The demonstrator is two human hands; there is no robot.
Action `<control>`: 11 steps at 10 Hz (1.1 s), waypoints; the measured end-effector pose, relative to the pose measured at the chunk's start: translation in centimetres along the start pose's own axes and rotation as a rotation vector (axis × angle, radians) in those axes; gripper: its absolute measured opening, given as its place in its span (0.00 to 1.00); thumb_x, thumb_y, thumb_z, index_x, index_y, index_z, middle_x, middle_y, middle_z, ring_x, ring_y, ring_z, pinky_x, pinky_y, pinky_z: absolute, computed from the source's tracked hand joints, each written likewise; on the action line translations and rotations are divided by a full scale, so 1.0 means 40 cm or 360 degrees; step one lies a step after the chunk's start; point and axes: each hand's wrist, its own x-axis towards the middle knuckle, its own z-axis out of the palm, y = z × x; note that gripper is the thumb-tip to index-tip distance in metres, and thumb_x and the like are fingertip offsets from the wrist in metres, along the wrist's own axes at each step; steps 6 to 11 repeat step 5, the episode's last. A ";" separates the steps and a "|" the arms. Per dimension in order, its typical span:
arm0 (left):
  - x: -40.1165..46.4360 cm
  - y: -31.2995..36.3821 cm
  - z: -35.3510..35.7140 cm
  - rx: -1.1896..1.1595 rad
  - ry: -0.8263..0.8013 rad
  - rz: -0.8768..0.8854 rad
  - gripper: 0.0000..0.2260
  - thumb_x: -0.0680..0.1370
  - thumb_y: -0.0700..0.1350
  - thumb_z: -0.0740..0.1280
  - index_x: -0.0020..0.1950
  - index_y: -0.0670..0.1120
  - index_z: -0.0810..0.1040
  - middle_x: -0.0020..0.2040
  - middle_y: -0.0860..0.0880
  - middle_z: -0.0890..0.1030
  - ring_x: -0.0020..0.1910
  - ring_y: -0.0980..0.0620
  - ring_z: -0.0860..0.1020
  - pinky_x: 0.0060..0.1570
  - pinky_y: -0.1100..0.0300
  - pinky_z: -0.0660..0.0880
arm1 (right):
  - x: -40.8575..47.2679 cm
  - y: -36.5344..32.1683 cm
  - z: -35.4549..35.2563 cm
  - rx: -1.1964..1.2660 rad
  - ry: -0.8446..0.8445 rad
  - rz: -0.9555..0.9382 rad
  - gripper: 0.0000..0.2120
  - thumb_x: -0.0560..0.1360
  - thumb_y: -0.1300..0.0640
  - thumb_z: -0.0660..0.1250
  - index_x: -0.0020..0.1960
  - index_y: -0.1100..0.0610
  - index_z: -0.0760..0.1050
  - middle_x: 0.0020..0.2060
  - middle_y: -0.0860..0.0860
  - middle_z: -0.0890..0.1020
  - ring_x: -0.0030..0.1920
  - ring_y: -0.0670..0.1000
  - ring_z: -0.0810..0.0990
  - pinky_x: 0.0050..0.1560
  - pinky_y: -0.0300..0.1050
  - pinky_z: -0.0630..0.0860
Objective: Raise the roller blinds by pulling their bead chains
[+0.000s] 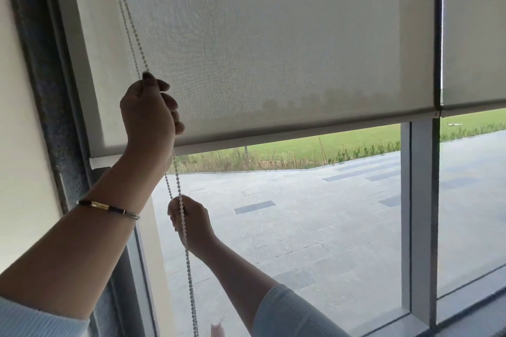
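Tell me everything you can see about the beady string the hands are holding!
The bead chain is a long loop of small pale beads, plastic by the look. Two strands hang side by side at the left edge of the roller blind, running from the top of the picture down past its bottom edge. The left hand grips it higher up; the right hand holds it lower, below the blind's bottom bar.

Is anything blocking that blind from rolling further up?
Nothing visible does. Both hands, left hand above and right hand below, already grip the bead chain, and the roller blind hangs free in front of the glass, its bottom bar touching nothing.
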 end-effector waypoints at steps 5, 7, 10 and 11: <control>-0.040 -0.076 0.014 0.1461 -0.0015 0.1325 0.28 0.85 0.47 0.55 0.80 0.35 0.50 0.81 0.36 0.52 0.81 0.37 0.49 0.80 0.48 0.45 | 0.002 -0.069 -0.172 -0.0582 0.0463 -0.0436 0.19 0.84 0.52 0.55 0.73 0.53 0.68 0.71 0.51 0.74 0.71 0.49 0.70 0.73 0.46 0.66; -0.040 -0.076 0.014 0.1461 -0.0015 0.1325 0.28 0.85 0.47 0.55 0.80 0.35 0.50 0.81 0.36 0.52 0.81 0.37 0.49 0.80 0.48 0.45 | 0.002 -0.069 -0.172 -0.0582 0.0463 -0.0436 0.19 0.84 0.52 0.55 0.73 0.53 0.68 0.71 0.51 0.74 0.71 0.49 0.70 0.73 0.46 0.66; -0.040 -0.076 0.014 0.1461 -0.0015 0.1325 0.28 0.85 0.47 0.55 0.80 0.35 0.50 0.81 0.36 0.52 0.81 0.37 0.49 0.80 0.48 0.45 | 0.002 -0.069 -0.172 -0.0582 0.0463 -0.0436 0.19 0.84 0.52 0.55 0.73 0.53 0.68 0.71 0.51 0.74 0.71 0.49 0.70 0.73 0.46 0.66; -0.040 -0.076 0.014 0.1461 -0.0015 0.1325 0.28 0.85 0.47 0.55 0.80 0.35 0.50 0.81 0.36 0.52 0.81 0.37 0.49 0.80 0.48 0.45 | 0.002 -0.069 -0.172 -0.0582 0.0463 -0.0436 0.19 0.84 0.52 0.55 0.73 0.53 0.68 0.71 0.51 0.74 0.71 0.49 0.70 0.73 0.46 0.66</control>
